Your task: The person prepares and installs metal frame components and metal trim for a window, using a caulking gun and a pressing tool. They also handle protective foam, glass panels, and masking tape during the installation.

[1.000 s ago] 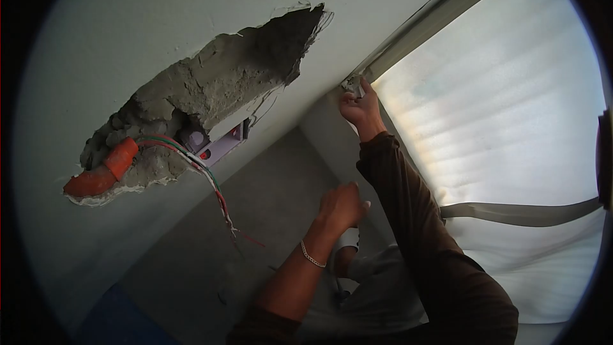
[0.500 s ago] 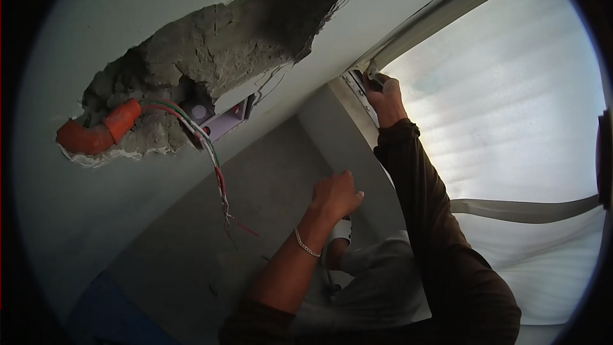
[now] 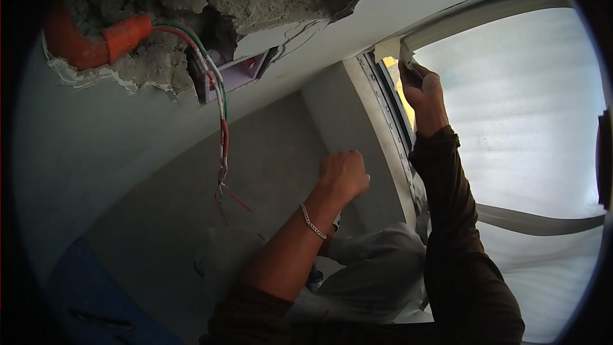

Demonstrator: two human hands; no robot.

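Observation:
My right hand (image 3: pixel 425 92), in a dark sleeve, is closed on the upper corner of a translucent plastic sheet (image 3: pixel 523 108) covering the window. Strips of beige tape (image 3: pixel 485 16) run along the sheet's border. Beside my fingers, part of the window frame (image 3: pixel 391 92) is exposed, with a yellow patch (image 3: pixel 391 64) behind it. My left hand (image 3: pixel 345 174), with a chain bracelet (image 3: pixel 313 222) at the wrist, is closed in a fist below the wall. Whatever its fingers may hold is hidden.
A broken-out cavity (image 3: pixel 274 0) in the wall holds an orange conduit elbow (image 3: pixel 83 51) and a pale purple electrical box (image 3: pixel 239 78). Red, green and white wires (image 3: pixel 223 121) hang from it with bare ends. Something blue (image 3: pixel 96 294) lies at the lower left.
The sheet's corner has come away from the frame, pulled right by my right hand, uncovering a strip of frame and yellow. The view has shifted, with the cavity higher.

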